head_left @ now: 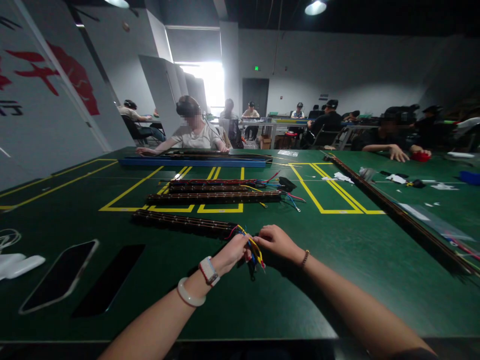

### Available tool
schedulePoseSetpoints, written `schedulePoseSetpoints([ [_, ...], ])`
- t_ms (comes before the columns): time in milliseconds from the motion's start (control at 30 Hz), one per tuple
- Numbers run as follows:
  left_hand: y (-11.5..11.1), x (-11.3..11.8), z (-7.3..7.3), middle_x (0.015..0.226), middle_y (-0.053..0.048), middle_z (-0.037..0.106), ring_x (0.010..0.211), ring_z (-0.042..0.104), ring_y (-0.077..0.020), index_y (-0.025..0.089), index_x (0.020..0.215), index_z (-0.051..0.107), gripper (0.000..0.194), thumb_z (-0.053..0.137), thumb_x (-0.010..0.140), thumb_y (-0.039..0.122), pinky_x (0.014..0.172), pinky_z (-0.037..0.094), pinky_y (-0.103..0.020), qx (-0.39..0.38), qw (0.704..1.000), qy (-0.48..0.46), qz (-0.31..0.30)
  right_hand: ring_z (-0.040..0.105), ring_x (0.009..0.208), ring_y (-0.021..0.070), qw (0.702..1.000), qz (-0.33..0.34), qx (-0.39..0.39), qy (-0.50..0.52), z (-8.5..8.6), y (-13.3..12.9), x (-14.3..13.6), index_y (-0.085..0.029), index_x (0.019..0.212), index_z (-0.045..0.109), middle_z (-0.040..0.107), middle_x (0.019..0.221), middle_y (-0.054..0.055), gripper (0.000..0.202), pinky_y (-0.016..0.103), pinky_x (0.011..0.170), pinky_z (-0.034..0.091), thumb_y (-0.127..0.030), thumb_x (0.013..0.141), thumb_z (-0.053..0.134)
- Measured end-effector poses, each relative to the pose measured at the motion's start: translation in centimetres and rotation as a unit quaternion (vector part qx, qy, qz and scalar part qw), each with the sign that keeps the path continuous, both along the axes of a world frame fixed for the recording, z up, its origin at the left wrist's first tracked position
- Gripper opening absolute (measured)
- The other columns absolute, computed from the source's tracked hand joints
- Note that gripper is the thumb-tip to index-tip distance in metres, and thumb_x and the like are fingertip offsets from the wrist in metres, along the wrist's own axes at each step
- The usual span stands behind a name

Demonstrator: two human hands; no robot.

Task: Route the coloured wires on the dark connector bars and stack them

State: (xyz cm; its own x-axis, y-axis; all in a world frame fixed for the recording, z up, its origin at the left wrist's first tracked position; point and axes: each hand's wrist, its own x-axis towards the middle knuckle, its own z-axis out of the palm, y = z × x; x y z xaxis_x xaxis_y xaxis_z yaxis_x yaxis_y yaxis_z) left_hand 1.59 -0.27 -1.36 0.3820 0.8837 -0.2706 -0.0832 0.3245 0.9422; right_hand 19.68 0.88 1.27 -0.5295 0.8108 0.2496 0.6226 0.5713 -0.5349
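A long dark bar-shaped assembly lies on the green table before me, and coloured wires come out of its right end. My left hand is closed around these yellow, blue and red wires. Their loose ends hang out past the fingers, some with metal lugs. Just to the right, my right hand has its fingers bent together against the wire bundle near the bar's end. What its fingertips pinch is too small to make out. Several similar bars with wires rest side by side just beyond.
Two phones and white objects lie at the left. A long bar runs along the right, with scraps nearby. Across the table, a person sits behind a blue channel; another person's hand rests at the right.
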Motion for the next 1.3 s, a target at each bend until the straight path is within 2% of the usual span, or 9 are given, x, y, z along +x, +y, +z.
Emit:
schedulePoseSetpoints([
  [133, -0.1, -0.1, 0.3, 0.052, 0.005, 0.051, 0.042, 0.047, -0.0073, 0.016, 0.084, 0.047, 0.028, 0.047, 0.092, 0.043, 0.046, 0.034, -0.019, -0.01, 1.0, 0.011, 0.002, 0.036, 0.053, 0.0078, 0.982, 0.077, -0.175, 0.006, -1.1, 0.7, 0.5, -0.015, 0.061, 0.055, 0.045, 0.058, -0.004, 0.047, 0.021, 0.049, 0.026, -0.053, 0.088, 0.051],
  [233, -0.1, -0.2, 0.8, 0.058, 0.003, 0.055, 0.042, 0.048, -0.0063, 0.016, 0.089, 0.048, 0.024, 0.046, 0.094, 0.039, 0.045, 0.034, -0.019, -0.031, 0.999, 0.005, 0.008, 0.038, 0.052, 0.0081, 0.973, 0.042, -0.222, 0.038, -1.3, 1.2, 1.0, -0.014, 0.066, 0.058, 0.047, 0.057, -0.004, 0.044, 0.021, 0.048, 0.027, -0.051, 0.089, 0.05],
  [300, -0.2, -0.2, 1.2, 0.069, 0.0, 0.061, 0.043, 0.048, -0.0051, 0.015, 0.093, 0.049, 0.021, 0.046, 0.095, 0.036, 0.044, 0.033, -0.019, -0.037, 0.999, -0.011, 0.011, 0.041, 0.052, 0.0091, 0.98, -0.016, -0.194, 0.038, -1.2, 1.7, 1.5, -0.015, 0.066, 0.059, 0.049, 0.056, -0.003, 0.043, 0.022, 0.049, 0.029, -0.048, 0.091, 0.047],
  [500, -0.3, -0.3, 1.9, 0.075, -0.002, 0.062, 0.041, 0.045, -0.0036, 0.013, 0.091, 0.049, 0.019, 0.044, 0.095, 0.032, 0.042, 0.029, -0.019, -0.036, 0.999, -0.003, -0.006, 0.051, 0.061, 0.0136, 0.987, -0.129, 0.039, -0.089, -1.1, 2.8, 2.4, -0.017, 0.065, 0.065, 0.062, 0.067, 0.003, 0.037, 0.025, 0.055, 0.031, -0.042, 0.09, 0.054],
  [733, -0.5, -0.3, 2.3, 0.063, 0.003, 0.056, 0.036, 0.035, -0.0011, 0.016, 0.081, 0.047, 0.024, 0.039, 0.096, 0.033, 0.039, 0.024, -0.017, -0.051, 0.999, -0.012, -0.002, 0.055, 0.061, 0.0143, 0.967, -0.186, 0.103, -0.14, -1.6, 4.0, 1.6, -0.018, 0.066, 0.068, 0.063, 0.068, 0.004, 0.036, 0.026, 0.057, 0.031, -0.042, 0.09, 0.057],
  [900, -0.4, -0.3, 2.1, 0.064, 0.003, 0.057, 0.035, 0.035, -0.0014, 0.016, 0.085, 0.046, 0.023, 0.037, 0.097, 0.034, 0.039, 0.022, -0.017, -0.047, 0.999, 0.002, -0.009, 0.056, 0.073, 0.0174, 0.954, -0.193, 0.133, -0.186, -1.7, 4.0, 1.4, -0.017, 0.069, 0.067, 0.064, 0.074, 0.006, 0.037, 0.028, 0.068, 0.033, -0.043, 0.092, 0.054],
  [1067, -0.5, -0.4, 2.1, 0.068, 0.0, 0.06, 0.038, 0.04, -0.0023, 0.013, 0.102, 0.05, 0.024, 0.039, 0.097, 0.034, 0.041, 0.023, -0.017, -0.031, 0.999, 0.008, -0.02, 0.053, 0.091, 0.0233, 0.939, -0.146, 0.244, -0.196, -1.4, 2.6, 1.9, -0.017, 0.1, 0.067, 0.064, 0.096, 0.011, 0.022, 0.037, 0.086, 0.034, -0.033, 0.093, 0.054],
  [1167, -0.4, -0.4, 1.9, 0.069, -0.001, 0.061, 0.04, 0.043, -0.0033, 0.013, 0.1, 0.049, 0.022, 0.037, 0.098, 0.032, 0.041, 0.026, -0.018, -0.038, 0.999, -0.004, -0.022, 0.052, 0.093, 0.0213, 0.944, -0.044, 0.283, -0.162, -1.2, 1.9, 1.9, -0.022, 0.116, 0.062, 0.064, 0.103, 0.01, 0.025, 0.038, 0.093, 0.034, -0.028, 0.095, 0.05],
  [1300, 0.0, -0.2, 1.2, 0.063, 0.003, 0.057, 0.04, 0.047, -0.005, 0.016, 0.09, 0.045, 0.019, 0.039, 0.098, 0.033, 0.041, 0.03, -0.018, -0.06, 0.997, -0.037, -0.013, 0.054, 0.093, 0.0181, 0.929, 0.114, 0.318, -0.154, -1.2, 1.3, 1.4, -0.025, 0.119, 0.061, 0.065, 0.103, 0.007, 0.027, 0.035, 0.094, 0.037, -0.022, 0.097, 0.046],
])
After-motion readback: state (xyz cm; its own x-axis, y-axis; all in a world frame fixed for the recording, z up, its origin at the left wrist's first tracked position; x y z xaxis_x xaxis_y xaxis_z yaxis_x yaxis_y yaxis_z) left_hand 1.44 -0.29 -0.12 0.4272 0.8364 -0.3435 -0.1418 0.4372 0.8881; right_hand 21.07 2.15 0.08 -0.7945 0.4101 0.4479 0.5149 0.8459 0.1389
